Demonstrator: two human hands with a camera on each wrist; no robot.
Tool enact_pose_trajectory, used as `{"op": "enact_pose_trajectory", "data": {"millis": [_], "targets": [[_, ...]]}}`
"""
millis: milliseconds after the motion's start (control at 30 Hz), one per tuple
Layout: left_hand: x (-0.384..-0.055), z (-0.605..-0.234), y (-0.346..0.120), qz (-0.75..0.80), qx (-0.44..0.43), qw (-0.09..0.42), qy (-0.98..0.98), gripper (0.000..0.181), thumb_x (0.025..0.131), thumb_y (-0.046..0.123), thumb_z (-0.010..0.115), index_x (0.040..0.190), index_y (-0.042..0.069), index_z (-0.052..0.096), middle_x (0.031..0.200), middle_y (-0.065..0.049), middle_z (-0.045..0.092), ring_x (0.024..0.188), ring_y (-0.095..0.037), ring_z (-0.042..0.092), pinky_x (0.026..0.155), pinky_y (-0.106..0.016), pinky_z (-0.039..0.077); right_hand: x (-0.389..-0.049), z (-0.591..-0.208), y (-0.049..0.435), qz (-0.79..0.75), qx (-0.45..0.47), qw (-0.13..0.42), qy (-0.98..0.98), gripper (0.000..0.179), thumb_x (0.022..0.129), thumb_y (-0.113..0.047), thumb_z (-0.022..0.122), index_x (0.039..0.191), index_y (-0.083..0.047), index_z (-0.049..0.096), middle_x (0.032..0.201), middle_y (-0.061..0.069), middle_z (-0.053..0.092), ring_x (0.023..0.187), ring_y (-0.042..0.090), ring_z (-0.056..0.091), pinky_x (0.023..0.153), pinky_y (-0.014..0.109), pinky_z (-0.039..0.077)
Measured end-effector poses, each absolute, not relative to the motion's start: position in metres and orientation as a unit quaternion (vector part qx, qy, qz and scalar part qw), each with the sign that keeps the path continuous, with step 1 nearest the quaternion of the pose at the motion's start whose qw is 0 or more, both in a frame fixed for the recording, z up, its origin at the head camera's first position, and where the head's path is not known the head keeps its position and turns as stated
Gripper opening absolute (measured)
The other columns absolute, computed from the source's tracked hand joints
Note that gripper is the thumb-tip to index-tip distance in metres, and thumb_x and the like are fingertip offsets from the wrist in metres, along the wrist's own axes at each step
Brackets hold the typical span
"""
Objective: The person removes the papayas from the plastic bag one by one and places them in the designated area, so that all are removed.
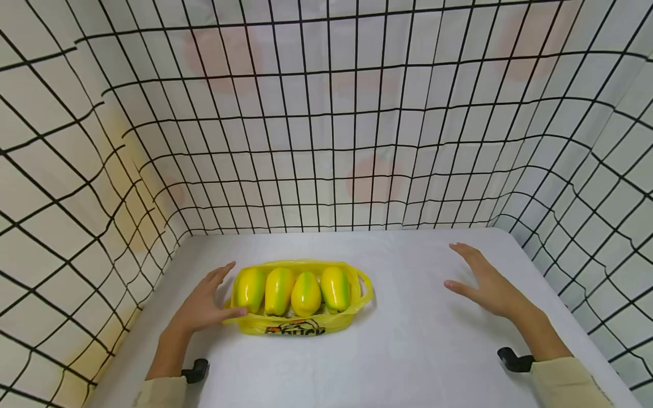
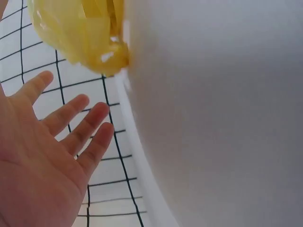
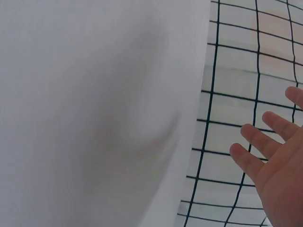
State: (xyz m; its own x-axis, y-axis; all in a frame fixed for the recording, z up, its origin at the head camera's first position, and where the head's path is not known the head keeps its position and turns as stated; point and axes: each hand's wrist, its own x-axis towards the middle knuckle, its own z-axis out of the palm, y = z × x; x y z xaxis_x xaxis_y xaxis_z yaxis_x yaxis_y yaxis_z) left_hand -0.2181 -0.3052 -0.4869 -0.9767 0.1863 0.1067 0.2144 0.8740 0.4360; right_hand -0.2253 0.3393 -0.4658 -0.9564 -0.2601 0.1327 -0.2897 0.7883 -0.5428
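Observation:
A yellow plastic bag (image 1: 336, 324) with dark print on its front lies spread on the white table. Several yellow-green mangoes (image 1: 306, 294) sit in a row inside its opening. My left hand (image 1: 200, 306) is at the bag's left end, fingers spread and thumb overlapping the bag's edge in the head view. In the left wrist view its fingers are apart from the bag (image 2: 75, 33) and hold nothing. Well to the right of the bag, my right hand (image 1: 490, 286) hovers over the table with fingers extended. The right wrist view shows its palm and spread fingers (image 3: 258, 139) with nothing in them.
A white tabletop (image 1: 408, 351) stretches under both hands. Walls with a black grid (image 1: 357, 130) enclose it at the back, left and right. A loop handle (image 1: 366, 289) sticks out from the bag's right end. Black wrist mounts (image 1: 514, 360) show at both wrists.

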Motion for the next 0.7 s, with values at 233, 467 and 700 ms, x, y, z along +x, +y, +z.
{"op": "enact_pose_trajectory", "data": {"millis": [233,467,700], "targets": [[-0.222,-0.488,-0.293,-0.266,-0.111,0.021,-0.957,0.11,0.066,0.069,0.075,0.154,0.038,0.018,0.159,-0.014,0.026,0.137,-0.046,0.036,0.095,-0.077,0.034,-0.226,-0.471,0.318,0.312,0.145,0.02,-0.939,0.086,0.088,-0.053,0.065,0.154,-0.037,0.013,0.162,0.0,0.016,0.146,0.036,0.02,0.107,0.068,0.025],[-0.219,-0.488,-0.281,-0.312,-0.128,0.01,-0.941,0.109,0.067,0.059,0.08,0.154,0.034,0.021,0.157,-0.009,0.033,0.136,-0.04,0.041,0.1,-0.07,0.038,-0.229,-0.473,0.297,0.319,0.148,0.022,-0.936,0.084,0.088,-0.056,0.063,0.154,-0.036,0.016,0.16,-0.001,0.02,0.142,0.038,0.03,0.107,0.066,0.031],[-0.22,-0.495,-0.276,-0.32,-0.131,0.003,-0.938,0.112,0.065,0.062,0.08,0.155,0.033,0.019,0.155,-0.003,0.036,0.136,-0.03,0.039,0.106,-0.065,0.035,-0.231,-0.469,0.272,0.334,0.152,0.019,-0.93,0.082,0.087,-0.057,0.063,0.153,-0.039,0.018,0.157,-0.001,0.027,0.135,0.043,0.041,0.101,0.066,0.038]]}}
